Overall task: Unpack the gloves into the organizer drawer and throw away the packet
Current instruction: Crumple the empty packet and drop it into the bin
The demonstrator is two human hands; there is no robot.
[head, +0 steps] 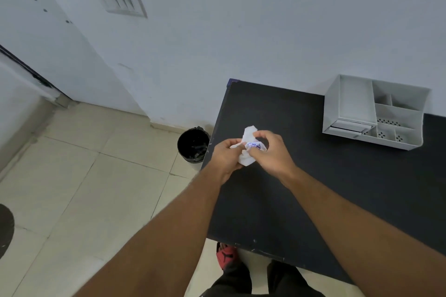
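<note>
Over the near-left corner of the black desk (277, 195), both hands work a small white packet (249, 149) with blue print, held in the air between them. The left hand (225, 155) pinches its left side; the right hand (268, 149) curls over the top, thumb and fingertips nipping the printed part. This looks like the opening step, the gloves still inside as far as I can tell. Next comes a tear or pull-apart, then a carry to the grey organizer (372, 114) at the far right of the desk, well apart from the hands. Its small drawer (350, 126) looks shut. The desk between is bare, so the path is open. The black bin (193, 144) stands on the floor just beside the desk's left edge.
</note>
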